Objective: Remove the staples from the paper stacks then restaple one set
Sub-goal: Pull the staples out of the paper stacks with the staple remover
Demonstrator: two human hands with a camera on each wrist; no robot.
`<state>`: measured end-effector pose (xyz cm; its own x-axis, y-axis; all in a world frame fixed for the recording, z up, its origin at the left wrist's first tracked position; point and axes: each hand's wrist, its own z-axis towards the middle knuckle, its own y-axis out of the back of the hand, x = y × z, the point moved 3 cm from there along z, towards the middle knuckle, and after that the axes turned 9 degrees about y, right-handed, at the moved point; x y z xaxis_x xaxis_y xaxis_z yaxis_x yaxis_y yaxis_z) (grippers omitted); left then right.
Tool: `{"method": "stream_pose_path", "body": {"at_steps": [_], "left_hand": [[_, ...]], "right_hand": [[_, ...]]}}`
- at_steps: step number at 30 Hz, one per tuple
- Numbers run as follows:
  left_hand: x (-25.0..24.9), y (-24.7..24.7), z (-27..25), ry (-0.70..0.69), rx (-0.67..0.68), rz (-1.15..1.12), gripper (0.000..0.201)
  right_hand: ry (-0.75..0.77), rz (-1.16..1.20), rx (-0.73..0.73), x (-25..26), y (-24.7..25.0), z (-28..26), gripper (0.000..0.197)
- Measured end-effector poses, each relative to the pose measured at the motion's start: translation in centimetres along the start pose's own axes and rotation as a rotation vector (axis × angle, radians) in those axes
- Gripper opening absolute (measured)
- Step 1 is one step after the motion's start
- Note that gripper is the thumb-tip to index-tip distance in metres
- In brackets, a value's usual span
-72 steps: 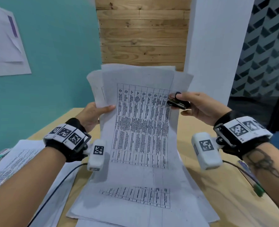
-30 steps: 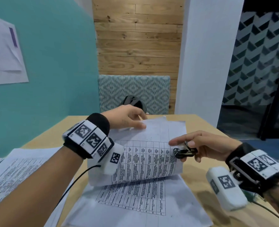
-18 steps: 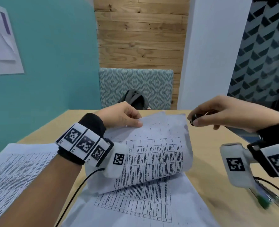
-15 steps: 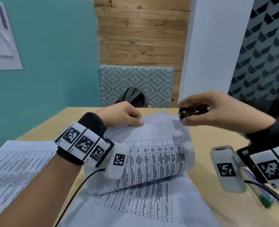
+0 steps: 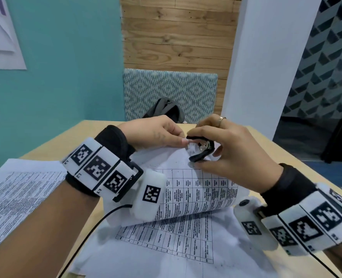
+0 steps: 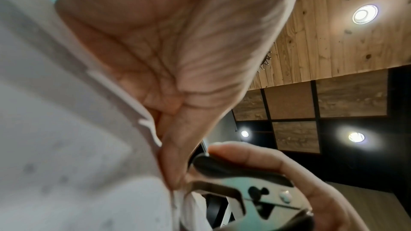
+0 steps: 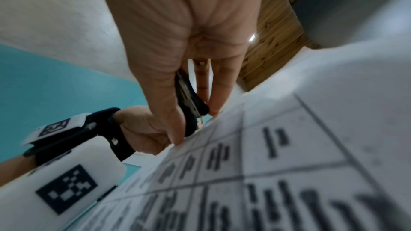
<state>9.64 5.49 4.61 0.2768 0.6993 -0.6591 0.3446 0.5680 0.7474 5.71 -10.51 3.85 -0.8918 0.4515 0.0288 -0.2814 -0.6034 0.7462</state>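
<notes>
Paper stack (image 5: 188,189) with a printed table lies near the middle of the wooden table (image 5: 298,163), its upper sheets folded back toward the far edge so that they bulge into a loose roll. At the far corner of this folded part the two hands meet.

The left hand (image 5: 156,131) rests palm down on the folded sheets, fingers bent and bunched together, fingertips pressing the paper just beside the remover; in the left wrist view the fingers lie against the sheet edge, and the paper appears pinched between thumb and fingers. The left forearm comes in from the near left edge, angled toward the far right, wrist raised a little above the sheets.

The right hand (image 5: 230,155) grips a black staple remover (image 5: 201,149) between thumb below and forefinger on top, the other fingers curled loosely above it; a ring (image 5: 221,118) sits on one raised finger. The remover's metal jaws point left and stand apart at the paper corner, touching or nearly touching the left fingertips. The right forearm enters from the near right edge.

A second printed stack (image 5: 19,197) lies flat at the left edge of the table, apart from the first. Beyond the far edge stands a patterned chair (image 5: 170,85) with a dark bag (image 5: 164,109) on it.
</notes>
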Motion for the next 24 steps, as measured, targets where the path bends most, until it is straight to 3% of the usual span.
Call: {"method": "stream_pose_path", "body": {"at_steps": [5,8,11,14,24], "left_hand": [[0.08,-0.27,0.12,-0.034,0.053,-0.072,0.041],[-0.11,-0.29,0.03,-0.035,0.057,-0.117,0.029],[-0.15,-0.37,-0.08,-0.045,0.076,-0.139,0.035],[-0.07,-0.43,0.1,-0.029,0.072,-0.132,0.021],[-0.06,-0.55,0.36,-0.084,0.112,-0.198,0.017]], "right_hand": [[-0.001,0.036,0.024,0.14,0.22,0.06,0.043],[-0.016,0.051,0.02,0.07,0.24,0.12,0.043],[-0.022,0.034,0.031,0.05,0.17,0.13,0.044],[-0.011,0.019,0.031,0.07,0.23,0.14,0.042],[0.026,-0.011,0.033,0.2,0.39,0.2,0.038]]}}
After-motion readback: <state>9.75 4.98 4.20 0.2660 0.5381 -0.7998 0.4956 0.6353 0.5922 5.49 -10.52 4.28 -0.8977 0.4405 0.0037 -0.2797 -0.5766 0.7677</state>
